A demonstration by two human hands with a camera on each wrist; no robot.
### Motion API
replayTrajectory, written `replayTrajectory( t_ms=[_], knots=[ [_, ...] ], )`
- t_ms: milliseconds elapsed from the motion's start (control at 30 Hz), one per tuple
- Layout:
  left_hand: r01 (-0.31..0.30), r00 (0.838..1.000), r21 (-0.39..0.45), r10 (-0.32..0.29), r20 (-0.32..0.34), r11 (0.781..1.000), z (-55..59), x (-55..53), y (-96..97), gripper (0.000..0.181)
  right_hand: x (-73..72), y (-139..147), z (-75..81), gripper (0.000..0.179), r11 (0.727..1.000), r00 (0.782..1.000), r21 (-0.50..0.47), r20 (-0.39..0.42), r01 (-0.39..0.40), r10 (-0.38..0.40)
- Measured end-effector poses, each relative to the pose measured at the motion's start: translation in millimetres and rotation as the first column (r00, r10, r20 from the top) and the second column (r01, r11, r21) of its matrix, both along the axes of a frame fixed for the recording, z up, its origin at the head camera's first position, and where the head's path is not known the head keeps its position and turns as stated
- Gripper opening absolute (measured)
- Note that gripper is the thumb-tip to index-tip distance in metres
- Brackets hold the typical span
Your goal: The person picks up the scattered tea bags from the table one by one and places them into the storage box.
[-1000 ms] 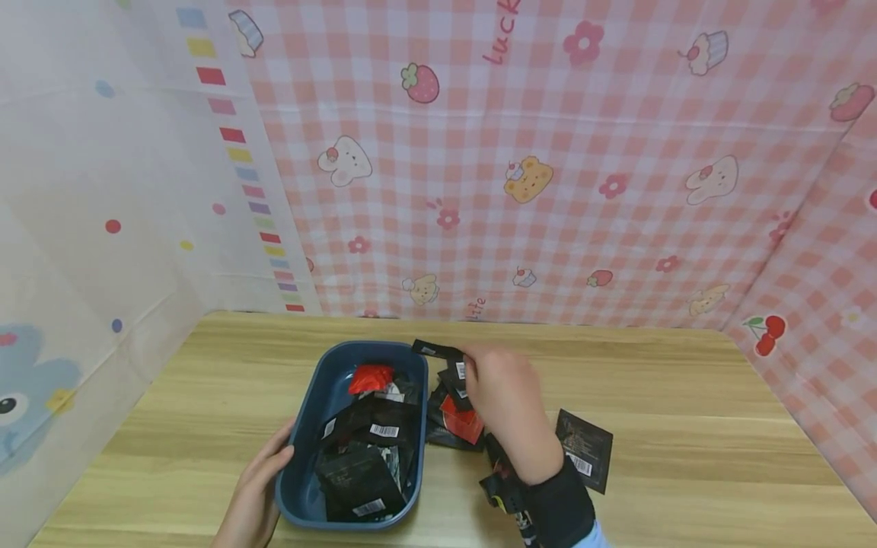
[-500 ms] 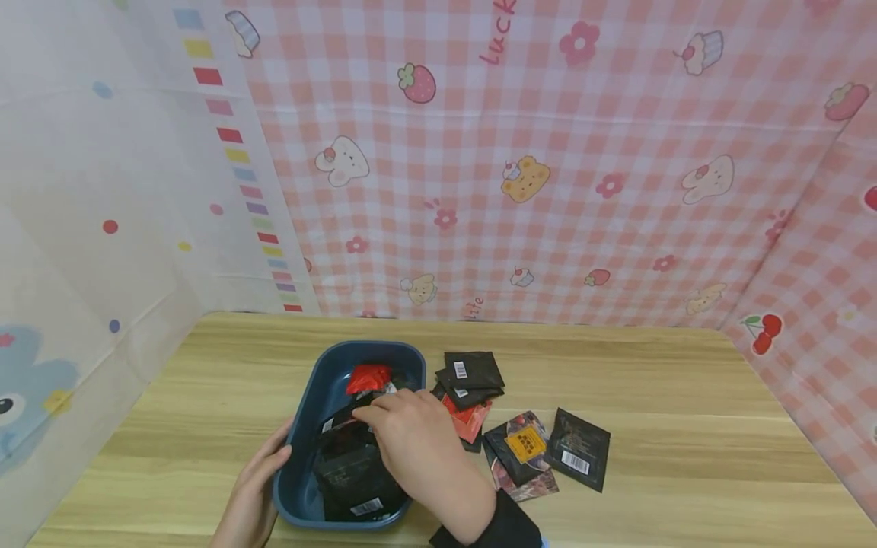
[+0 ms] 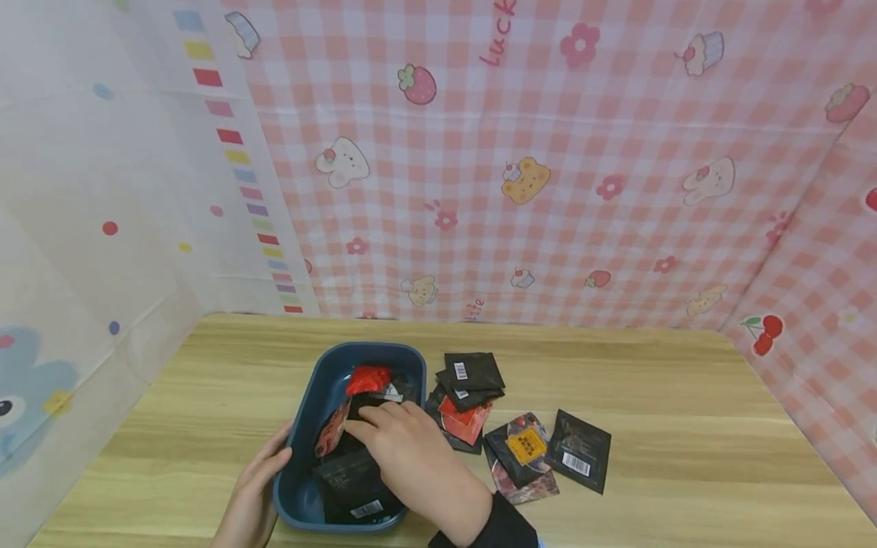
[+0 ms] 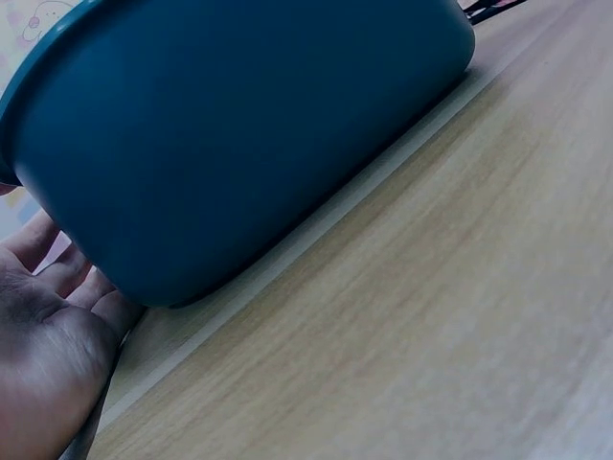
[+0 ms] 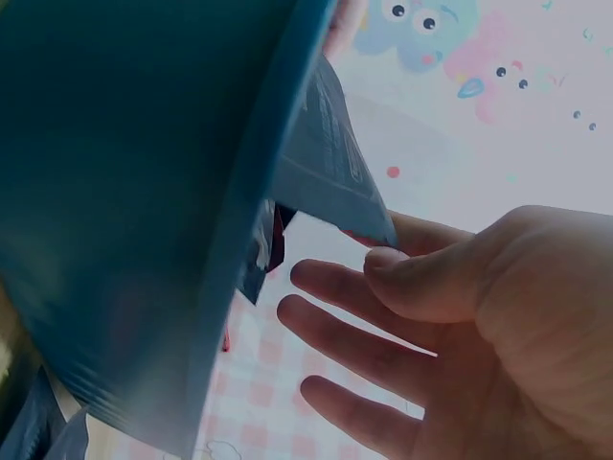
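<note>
Blue in the head view, a box (image 3: 291, 495) is holding dark packets (image 3: 359, 479) on the desk (image 3: 685, 426); the left hand (image 3: 256, 479) is resting against its side, and loose packets (image 3: 527, 445) are lying to its right. In the left wrist view, that hand's fingers are extending loosely, touching the box. In the right wrist view, the right hand (image 5: 488, 335) is pinching one packet (image 5: 330, 158) between thumb and forefinger, its other fingers spreading apart.

"Luck" is printed at the upper centre and "life" just below centre on the pink checked cloth (image 3: 473, 236); characters on the orange packet label (image 3: 527, 446) cannot be read.
</note>
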State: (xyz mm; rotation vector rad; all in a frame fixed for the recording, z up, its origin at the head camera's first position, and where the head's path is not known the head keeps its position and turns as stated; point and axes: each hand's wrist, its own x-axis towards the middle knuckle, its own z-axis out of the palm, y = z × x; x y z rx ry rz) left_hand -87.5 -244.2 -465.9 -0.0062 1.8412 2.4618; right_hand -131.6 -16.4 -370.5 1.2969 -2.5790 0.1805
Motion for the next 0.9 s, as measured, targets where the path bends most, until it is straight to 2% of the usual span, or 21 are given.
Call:
replayTrajectory(
  t_ms=[200,400,467,533,567,633,733,800,900],
  knots=[
    [-0.006,0.999,-0.038,0.007,0.043,0.999,1.5,-0.9,0.5,0.061,-8.1,9.1,6.7,0.045,0.998,0.996,-0.007,0.069,0.058,-0.057],
    [-0.006,0.999,-0.042,0.007,0.038,0.999,0.2,-1.9,0.2,0.061,-24.9,28.0,11.1,0.033,0.983,0.985,-0.136,0.137,0.125,-0.106],
    [-0.011,0.999,-0.047,0.013,0.042,0.999,0.9,-1.9,0.3,0.061,-31.3,37.6,13.4,0.033,0.973,0.976,-0.170,0.178,0.158,-0.128],
    [-0.013,0.999,-0.050,0.015,0.040,0.999,1.4,-1.9,0.4,0.061,-37.6,49.3,15.4,0.034,0.959,0.958,-0.180,0.230,0.218,-0.175],
    [-0.010,0.999,-0.049,0.012,0.038,0.999,1.6,-1.8,0.3,0.061,-40.6,55.8,16.5,0.035,0.950,0.943,-0.177,0.261,0.258,-0.207],
    [-0.008,0.999,-0.049,0.010,0.035,0.999,1.9,-1.5,0.1,0.060,-46.6,70.3,18.4,0.038,0.924,0.898,-0.165,0.343,0.346,-0.275],
    [-0.003,0.999,-0.052,0.006,0.043,0.999,1.6,-1.9,-0.2,0.060,-54.3,94.5,21.4,0.041,0.870,0.806,-0.115,0.451,0.479,-0.384],
    [-0.006,0.998,-0.063,0.010,0.055,0.998,1.4,-2.3,0.0,0.061,-58.5,111.6,22.4,0.042,0.840,0.749,-0.082,0.504,0.537,-0.430],
    [-0.013,0.997,-0.077,0.019,0.072,0.997,1.2,-2.6,0.4,0.061,-62.8,135.6,21.9,0.043,0.809,0.689,-0.041,0.549,0.587,-0.473]
  ],
)
